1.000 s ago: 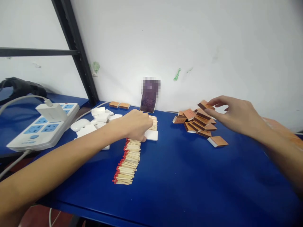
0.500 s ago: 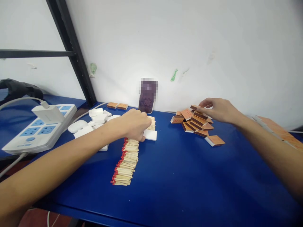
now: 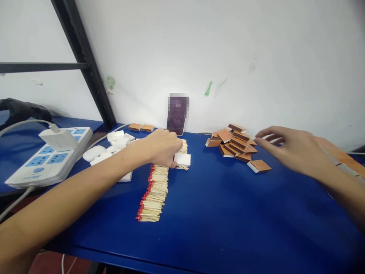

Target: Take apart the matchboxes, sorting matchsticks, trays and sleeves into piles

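Observation:
My left hand (image 3: 164,147) is closed, thumb and fingers pinching the left end of a white matchbox tray (image 3: 183,159) over the matches. A long row of red-tipped matches (image 3: 154,192) runs toward me below that hand; a few pale sticks show behind and under the tray. My right hand (image 3: 293,148) is open and holds nothing, its fingertips just right of a heap of orange matchbox sleeves (image 3: 238,144). One separate orange matchbox (image 3: 259,166) lies in front of the heap. White matchbox trays (image 3: 119,142) are piled left of my left hand.
A phone (image 3: 176,118) leans on the wall behind my left hand. Two orange matchboxes (image 3: 141,127) lie at the back. At left are a rounded white object (image 3: 93,153) and a power strip (image 3: 49,169) with a charger. An orange-topped object (image 3: 342,156) stands far right.
My right hand has moved away from the heap, to the right and nearer, leaving the top matchbox there. My left hand and its tray have barely shifted; match ends now show beneath the tray.

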Demonstrator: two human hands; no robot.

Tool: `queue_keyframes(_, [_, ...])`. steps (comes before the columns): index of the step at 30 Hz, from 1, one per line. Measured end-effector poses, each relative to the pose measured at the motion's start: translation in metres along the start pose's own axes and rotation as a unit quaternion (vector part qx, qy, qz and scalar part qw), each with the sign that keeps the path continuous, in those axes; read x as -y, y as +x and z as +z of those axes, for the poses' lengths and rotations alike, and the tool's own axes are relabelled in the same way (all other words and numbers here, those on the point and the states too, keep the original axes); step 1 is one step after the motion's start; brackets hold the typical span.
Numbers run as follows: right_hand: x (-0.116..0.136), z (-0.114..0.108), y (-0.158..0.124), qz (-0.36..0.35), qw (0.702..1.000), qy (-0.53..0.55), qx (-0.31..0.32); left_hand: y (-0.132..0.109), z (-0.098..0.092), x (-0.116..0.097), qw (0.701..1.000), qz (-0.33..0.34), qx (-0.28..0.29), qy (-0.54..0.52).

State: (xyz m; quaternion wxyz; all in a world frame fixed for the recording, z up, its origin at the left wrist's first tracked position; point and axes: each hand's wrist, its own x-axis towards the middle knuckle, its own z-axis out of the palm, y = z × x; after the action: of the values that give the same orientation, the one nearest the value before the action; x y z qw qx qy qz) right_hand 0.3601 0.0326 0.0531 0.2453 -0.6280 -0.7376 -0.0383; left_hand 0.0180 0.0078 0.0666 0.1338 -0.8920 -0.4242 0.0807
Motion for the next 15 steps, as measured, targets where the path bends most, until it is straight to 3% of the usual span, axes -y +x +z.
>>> queue_keyframes(3, [-0.026,0.004,-0.011,-0.003,0.999,0.006,0.051,0.000,-0.001,0.000,1.000,-0.013,0.015,-0.016])
queue_keyframes(9, [-0.067,0.019,-0.032,-0.095,0.979,-0.012,0.182,-0.003,-0.011,0.004,0.998,-0.039,0.017,-0.044])
queue_keyframes(12, [-0.071,0.026,-0.041,-0.124,0.973,-0.016,0.192,-0.009,-0.023,0.017,0.997,-0.070,0.020,-0.037])
queue_keyframes(15, [-0.064,0.032,-0.047,-0.149,0.973,-0.011,0.173,-0.021,-0.028,0.047,0.990,-0.133,0.034,-0.036])
